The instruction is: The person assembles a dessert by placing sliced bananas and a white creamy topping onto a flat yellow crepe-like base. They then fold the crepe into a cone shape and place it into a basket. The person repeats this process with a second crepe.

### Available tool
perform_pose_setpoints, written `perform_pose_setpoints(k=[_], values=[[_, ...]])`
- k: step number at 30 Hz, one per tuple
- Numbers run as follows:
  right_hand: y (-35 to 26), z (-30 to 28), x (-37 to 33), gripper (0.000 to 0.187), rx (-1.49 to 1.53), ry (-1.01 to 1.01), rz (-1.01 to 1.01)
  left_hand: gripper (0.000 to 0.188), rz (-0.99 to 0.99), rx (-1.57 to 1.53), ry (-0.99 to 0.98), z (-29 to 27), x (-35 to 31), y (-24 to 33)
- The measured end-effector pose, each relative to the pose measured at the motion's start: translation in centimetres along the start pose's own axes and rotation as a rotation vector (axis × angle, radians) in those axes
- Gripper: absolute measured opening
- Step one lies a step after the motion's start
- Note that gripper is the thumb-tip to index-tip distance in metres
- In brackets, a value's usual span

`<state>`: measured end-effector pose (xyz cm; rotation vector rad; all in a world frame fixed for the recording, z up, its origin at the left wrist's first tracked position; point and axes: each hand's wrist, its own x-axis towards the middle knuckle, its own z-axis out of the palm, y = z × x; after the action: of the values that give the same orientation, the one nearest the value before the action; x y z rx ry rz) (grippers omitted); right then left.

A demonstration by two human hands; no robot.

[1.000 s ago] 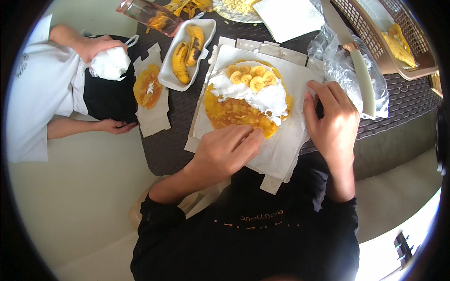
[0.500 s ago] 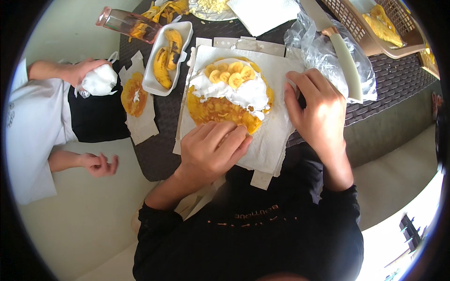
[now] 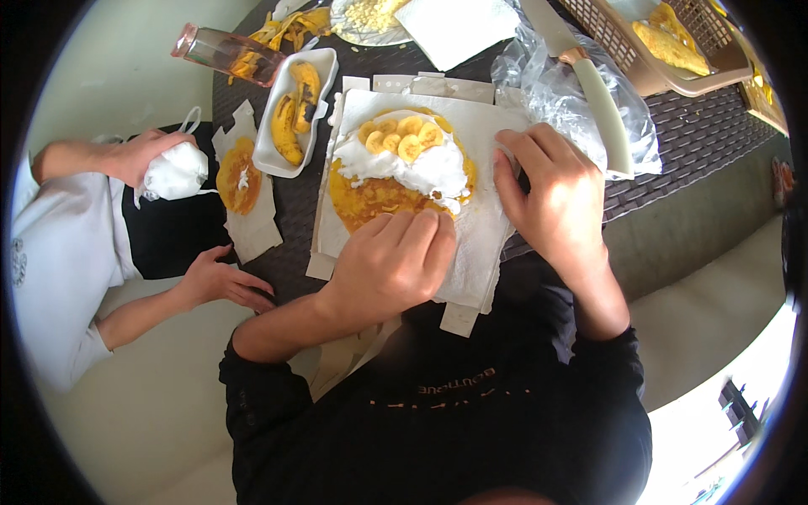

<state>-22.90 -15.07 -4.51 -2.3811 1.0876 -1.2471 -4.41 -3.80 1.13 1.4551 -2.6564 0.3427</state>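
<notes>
- Golden round pancake (image 3: 368, 199), spread with white cream (image 3: 425, 172) and banana slices (image 3: 409, 147), lies on white paper towel (image 3: 473, 265), centre frame.
- Left hand (image 3: 391, 265) bunches its fingers at the pancake's lower edge, grip hidden.
- Right hand (image 3: 551, 194), half-curled, thumb parted from fingers, nothing seen between, is at the towel's right edge.

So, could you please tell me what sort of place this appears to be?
Probably a dining spot used for food preparation, at home or elsewhere: the dark woven table holds a yellow pancake with cream and banana slices, a white tray of bananas, and a knife.
</notes>
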Motion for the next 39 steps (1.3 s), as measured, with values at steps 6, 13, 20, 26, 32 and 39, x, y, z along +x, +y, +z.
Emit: perform_pose_setpoints(k=[6, 13, 20, 26, 32, 39], values=[[-0.1, -0.2, -0.1, 0.01, 0.004, 0.008, -0.034, 0.024, -0.095, -0.131, 0.124, 0.3, -0.4, -0.3], [-0.1, -0.7, -0.1, 0.014, 0.046, 0.151, -0.167, 0.025, -0.228, -0.242, 0.251, 0.7, -0.5, -0.2], [-3.2, -3.1, -2.5, 0.027, -0.033, -0.003, -0.244, 0.024, -0.389, -0.385, 0.35, 1.1, -1.0, -0.5], [-4.6, -2.1, -3.2, 0.02, -0.125, -0.167, -0.247, 0.025, -0.456, -0.475, 0.356, 1.3, -1.0, -0.5], [-5.0, -1.0, -3.4, 0.033, -0.149, -0.23, -0.278, 0.024, -0.537, -0.548, 0.4, 1.2, -1.0, -0.4], [-5.4, -1.4, -3.1, 0.036, -0.173, -0.245, -0.31, 0.021, -0.613, -0.61, 0.378, 1.3, -1.5, -0.1]])
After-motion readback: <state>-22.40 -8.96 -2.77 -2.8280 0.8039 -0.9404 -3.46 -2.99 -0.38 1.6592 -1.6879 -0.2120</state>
